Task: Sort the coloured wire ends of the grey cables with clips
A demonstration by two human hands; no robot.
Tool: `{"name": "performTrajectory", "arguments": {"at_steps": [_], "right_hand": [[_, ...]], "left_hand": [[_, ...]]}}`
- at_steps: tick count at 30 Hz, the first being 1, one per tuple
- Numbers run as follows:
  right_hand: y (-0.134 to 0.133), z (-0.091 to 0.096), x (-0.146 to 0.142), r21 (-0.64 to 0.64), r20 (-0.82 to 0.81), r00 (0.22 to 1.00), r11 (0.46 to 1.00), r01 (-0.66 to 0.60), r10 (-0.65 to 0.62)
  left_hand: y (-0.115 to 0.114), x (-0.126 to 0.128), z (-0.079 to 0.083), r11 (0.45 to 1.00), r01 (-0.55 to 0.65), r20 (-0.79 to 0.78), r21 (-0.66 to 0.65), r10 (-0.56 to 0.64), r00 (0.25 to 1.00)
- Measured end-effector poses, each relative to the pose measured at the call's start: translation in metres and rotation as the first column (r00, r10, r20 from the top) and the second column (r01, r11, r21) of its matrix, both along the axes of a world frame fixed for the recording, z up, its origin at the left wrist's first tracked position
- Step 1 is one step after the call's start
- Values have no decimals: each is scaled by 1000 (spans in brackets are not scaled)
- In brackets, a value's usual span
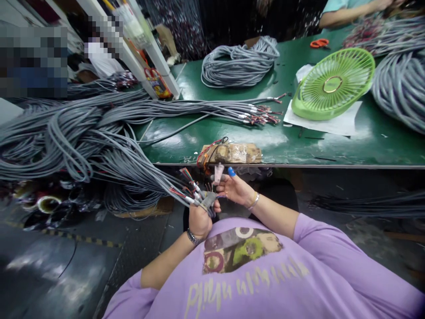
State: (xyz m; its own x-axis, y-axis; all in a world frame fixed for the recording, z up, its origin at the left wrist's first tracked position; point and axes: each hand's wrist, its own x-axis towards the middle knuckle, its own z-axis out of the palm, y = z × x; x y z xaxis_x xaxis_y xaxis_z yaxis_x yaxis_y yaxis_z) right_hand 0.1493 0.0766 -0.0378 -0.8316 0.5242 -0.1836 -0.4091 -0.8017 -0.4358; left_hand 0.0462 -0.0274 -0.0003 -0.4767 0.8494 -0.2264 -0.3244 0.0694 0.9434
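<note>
My left hand (200, 220) is closed around a bundle of grey cables (156, 173) close to their stripped ends, where thin coloured wires (187, 175) fan out. Grey wrapping also shows at the left fingers. To the right of these ends is my right hand (239, 191), palm turned up and fingers apart. Its thumb wears a blue cover (231, 171), and a pale wrap (218, 173) shows at a fingertip. The right fingers come close to the wires; whether they touch them I cannot tell.
A wooden block (239, 153) with wires sits at the green table's (285, 153) front edge. Beyond lie more stripped cables (226, 107), a coiled cable bundle (239, 62), a green fan cover (335, 84) and orange scissors (319, 43). A person's arm (348, 15) is at the far right.
</note>
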Motion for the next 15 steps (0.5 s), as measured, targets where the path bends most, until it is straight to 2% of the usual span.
{"name": "performTrajectory", "arguments": {"at_steps": [3, 8, 11, 15], "right_hand": [[-6, -1, 10, 163, 78, 995, 983, -82, 70], [-12, 12, 16, 396, 292, 955, 916, -66, -57], [-10, 18, 18, 441, 316, 944, 896, -63, -89], [-9, 18, 21, 448, 304, 952, 888, -105, -41]], "left_hand": [[-2, -1, -4, 1000, 14, -27, -5, -14, 1000], [-2, -2, -15, 997, 74, -100, -11, -75, 992], [-3, -5, -17, 986, 164, -118, -31, -166, 979], [-4, -12, -16, 945, 309, -118, -106, -321, 940]]}}
